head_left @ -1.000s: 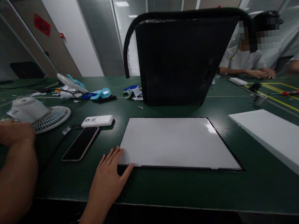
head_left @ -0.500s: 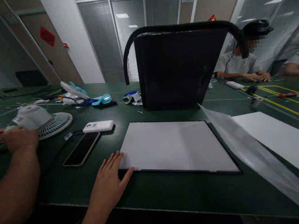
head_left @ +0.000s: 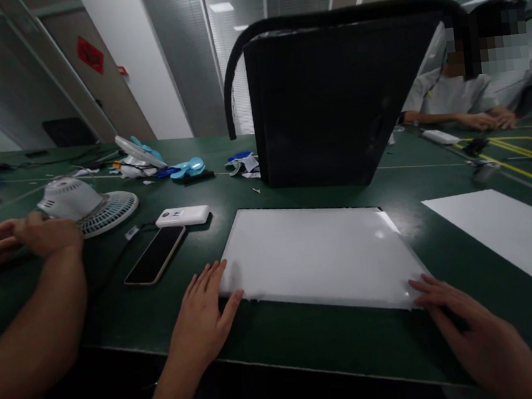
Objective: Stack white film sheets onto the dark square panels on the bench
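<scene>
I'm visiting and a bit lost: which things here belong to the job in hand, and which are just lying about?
Likely the job:
- panel, left hand and right hand at its near corners
- perhaps the white sheet

Likely just lying about:
- phone
- white device
- black object

Site appeared to be an office-type workrm. Glass partitions (head_left: 172, 58) w/ blinds lined the back, beside a white pillar (head_left: 134, 55) & door (head_left: 119, 113) w/ red sign (head_left: 91, 54). Long green worktable (head_left: 279, 333) bore fan pts. (head_left: 110, 214), phone (head_left: 156, 256), etc.; a co-worker (head_left: 465, 95) was at far side, opp.
</scene>
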Tool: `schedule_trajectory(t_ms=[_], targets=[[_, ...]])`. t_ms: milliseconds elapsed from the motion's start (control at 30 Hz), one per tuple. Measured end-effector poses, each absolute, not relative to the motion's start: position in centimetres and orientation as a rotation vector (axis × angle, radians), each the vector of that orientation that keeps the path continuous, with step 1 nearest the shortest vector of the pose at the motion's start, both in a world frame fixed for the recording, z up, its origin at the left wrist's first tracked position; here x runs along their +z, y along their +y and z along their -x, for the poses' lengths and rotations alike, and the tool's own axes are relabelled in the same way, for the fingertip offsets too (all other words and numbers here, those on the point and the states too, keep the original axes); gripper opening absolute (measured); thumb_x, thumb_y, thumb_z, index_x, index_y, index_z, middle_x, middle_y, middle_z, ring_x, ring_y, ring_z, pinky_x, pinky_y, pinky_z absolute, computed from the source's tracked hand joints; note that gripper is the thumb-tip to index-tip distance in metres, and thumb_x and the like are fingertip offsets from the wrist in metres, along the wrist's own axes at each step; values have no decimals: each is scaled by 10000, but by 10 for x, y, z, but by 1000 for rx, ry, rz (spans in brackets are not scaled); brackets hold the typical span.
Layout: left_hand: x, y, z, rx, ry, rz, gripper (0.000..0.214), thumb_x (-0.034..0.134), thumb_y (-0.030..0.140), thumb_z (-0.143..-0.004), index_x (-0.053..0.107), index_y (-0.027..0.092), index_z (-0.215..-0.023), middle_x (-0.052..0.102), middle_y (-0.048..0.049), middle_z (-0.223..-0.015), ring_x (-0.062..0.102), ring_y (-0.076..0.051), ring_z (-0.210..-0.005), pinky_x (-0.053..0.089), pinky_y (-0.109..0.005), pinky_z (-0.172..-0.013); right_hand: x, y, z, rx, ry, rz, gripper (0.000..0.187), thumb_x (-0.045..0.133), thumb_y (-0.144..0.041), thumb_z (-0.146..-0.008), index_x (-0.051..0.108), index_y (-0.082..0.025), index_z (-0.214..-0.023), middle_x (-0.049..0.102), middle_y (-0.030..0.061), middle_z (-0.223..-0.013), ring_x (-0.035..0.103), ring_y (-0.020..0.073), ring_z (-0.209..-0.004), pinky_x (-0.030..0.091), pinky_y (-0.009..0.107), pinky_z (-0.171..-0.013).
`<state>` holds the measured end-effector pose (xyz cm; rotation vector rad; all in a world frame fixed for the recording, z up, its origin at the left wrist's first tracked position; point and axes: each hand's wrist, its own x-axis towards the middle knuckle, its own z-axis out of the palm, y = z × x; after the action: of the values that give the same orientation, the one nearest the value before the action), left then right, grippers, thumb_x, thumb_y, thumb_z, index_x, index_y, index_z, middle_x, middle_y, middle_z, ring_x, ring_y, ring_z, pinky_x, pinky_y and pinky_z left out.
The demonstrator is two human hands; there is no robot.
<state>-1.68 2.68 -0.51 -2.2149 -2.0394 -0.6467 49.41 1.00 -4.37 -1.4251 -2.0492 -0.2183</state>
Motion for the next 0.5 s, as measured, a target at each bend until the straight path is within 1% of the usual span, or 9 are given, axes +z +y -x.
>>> schedule_trajectory(t_ms=[100, 167, 233, 367, 500], targets=[[-3, 28, 15, -603, -2056, 2238, 608, 440, 581, -1078, 663, 172, -1469, 595, -172, -1612, 527, -368, -1532, 392, -640, -1287, -39, 9, -493, -213, -2051, 1461, 363, 425, -485, -1123, 729, -287, -1102, 667, -7, -1437, 642, 291, -1341, 589, 592, -1137], [-2, 28, 15, -597, -2059, 2245, 606, 451, 585, -1074, 680, 174, -1456, 584, -174, -1622, 514, -367, -1542, 384, -634, -1293, -36, 8, -490, -220, -2072, 1472, 366, 406, -477, -1122, 721, -301, -1182, 650, -3, -1461, 633, 307, -1353, 610, 637, -1087], [-1, 28, 14, -609, -2065, 2242, 609, 458, 581, -1073, 666, 175, -1476, 580, -172, -1626, 513, -360, -1543, 377, -624, -1299, -33, 8, -488, -217, -2094, 1484, 363, 401, -463, -1123, 697, -326, -1282, 624, -10, -1495, 622, 311, -1369, 606, 676, -1071], [2, 26, 12, -623, -2092, 2221, 583, 483, 575, -1066, 662, 215, -1488, 530, -166, -1667, 549, -366, -1509, 393, -632, -1286, -31, 9, -484, -220, -2151, 1495, 380, 408, -442, -1128, 627, -359, -1428, 556, -21, -1574, 557, 303, -1443, 557, 703, -1119], [3, 26, 13, -591, -2072, 2236, 526, 499, 537, -1064, 722, 218, -1417, 573, -169, -1626, 525, -389, -1525, 387, -641, -1286, -31, 9, -479, -197, -2213, 1470, 421, 412, -434, -1129, 573, -357, -1511, 516, 5, -1616, 502, 314, -1491, 486, 713, -1180]])
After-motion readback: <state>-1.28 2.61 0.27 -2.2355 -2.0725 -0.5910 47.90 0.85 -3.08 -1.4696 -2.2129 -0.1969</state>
